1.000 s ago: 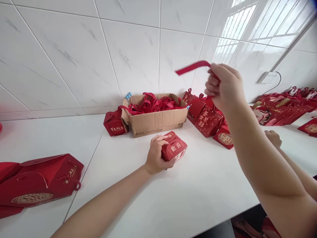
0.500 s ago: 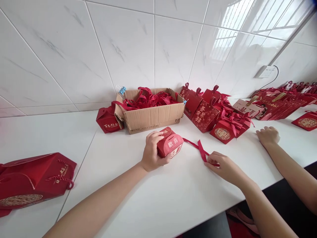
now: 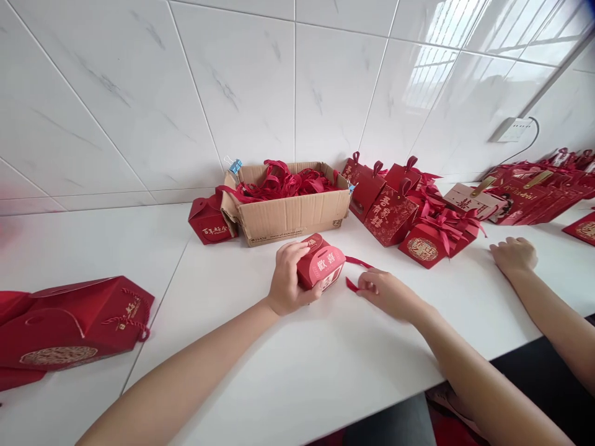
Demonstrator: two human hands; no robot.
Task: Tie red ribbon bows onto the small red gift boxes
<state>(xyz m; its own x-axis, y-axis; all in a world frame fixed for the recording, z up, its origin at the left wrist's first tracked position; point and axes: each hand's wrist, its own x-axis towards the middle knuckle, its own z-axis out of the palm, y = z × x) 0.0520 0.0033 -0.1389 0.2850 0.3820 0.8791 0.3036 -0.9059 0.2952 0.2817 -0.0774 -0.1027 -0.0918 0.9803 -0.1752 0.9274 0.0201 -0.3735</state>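
My left hand (image 3: 291,280) is wrapped round the left side of a small red gift box (image 3: 321,263) with pale Chinese characters on its front flap. The box rests on the white table. To its right, my right hand (image 3: 382,290) pinches a red ribbon (image 3: 357,261) that runs out from the box's right side. A short tail of the ribbon pokes out left of my fingertips. The ribbon's path behind the box is hidden.
Behind stands a cardboard box (image 3: 295,215) heaped with red ribbons (image 3: 286,183). Several red gift boxes (image 3: 390,214) stand at right. A co-worker's hand (image 3: 515,255) rests beside them. At left lies a larger red box (image 3: 88,328) with a cord; a small red box (image 3: 211,222) touches the carton.
My right hand has moved left with the ribbon, closer to the gift box. My left hand keeps its hold on the box. The view has shifted slightly.
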